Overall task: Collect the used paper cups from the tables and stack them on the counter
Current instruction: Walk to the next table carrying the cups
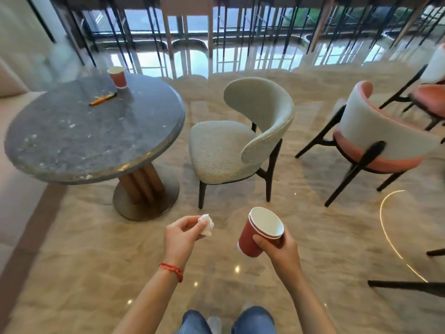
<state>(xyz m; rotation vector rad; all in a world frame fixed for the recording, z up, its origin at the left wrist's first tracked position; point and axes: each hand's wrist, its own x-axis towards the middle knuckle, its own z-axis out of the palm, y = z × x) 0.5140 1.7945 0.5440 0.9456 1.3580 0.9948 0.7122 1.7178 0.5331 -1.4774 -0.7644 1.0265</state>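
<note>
My right hand (280, 247) grips a small stack of red paper cups (258, 233), tilted so the white inside of the top cup faces me; two rims show at the mouth. My left hand (179, 233) pinches a crumpled white napkin (206, 224) between thumb and fingers. Both hands are held over the floor in front of me. Another red paper cup (117, 77) stands upright at the far edge of a round grey stone table (72, 141) to my left, well beyond both hands.
An orange pen (103, 99) lies on the table near the cup. A pale upholstered chair (237, 143) stands right of the table. A pink-and-white chair (375, 143) is further right, with another behind it. Glossy marble floor lies between me and them.
</note>
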